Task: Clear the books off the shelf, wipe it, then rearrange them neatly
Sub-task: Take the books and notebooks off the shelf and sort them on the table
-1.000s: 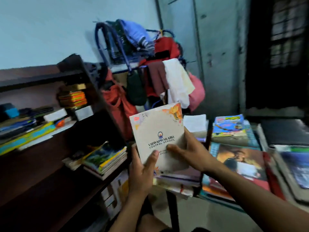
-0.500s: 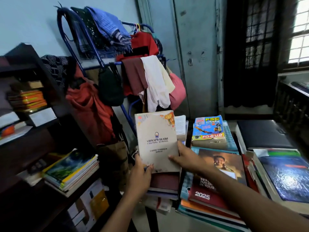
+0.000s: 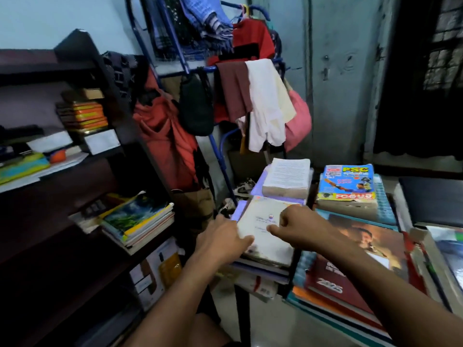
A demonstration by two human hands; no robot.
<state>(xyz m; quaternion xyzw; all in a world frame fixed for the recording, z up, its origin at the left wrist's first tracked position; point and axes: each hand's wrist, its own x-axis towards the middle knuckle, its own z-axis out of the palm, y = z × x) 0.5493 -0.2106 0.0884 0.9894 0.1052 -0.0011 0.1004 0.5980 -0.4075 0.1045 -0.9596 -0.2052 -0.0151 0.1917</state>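
The cream paperback school handbook (image 3: pixel 265 229) lies flat on top of a stack of books and papers (image 3: pixel 260 267), between the dark wooden shelf unit (image 3: pixel 82 246) and the table's other piles. The left hand (image 3: pixel 223 237) grips its left edge, thumb curled over the cover and fingers under the side. The right hand (image 3: pixel 295 224) rests on the cover with its fingers curled down onto it; whether it pinches the book or only presses it cannot be told through the motion blur.

Just behind the handbook sits a thick white coverless book block (image 3: pixel 286 177) on lilac sheets. To the right stands a pile topped by a bright yellow-and-blue PSC magazine (image 3: pixel 347 182), and nearer lies a large book with a portrait cover (image 3: pixel 368 244) above a maroon 2025 diary (image 3: pixel 333 284).

On the shelf unit's lower board rests a slanted heap of colourful notebooks (image 3: pixel 137 220); the board above carries orange books (image 3: pixel 85 113) and white boxes. Behind, a blue metal clothes rack (image 3: pixel 190 68) is draped with garments.
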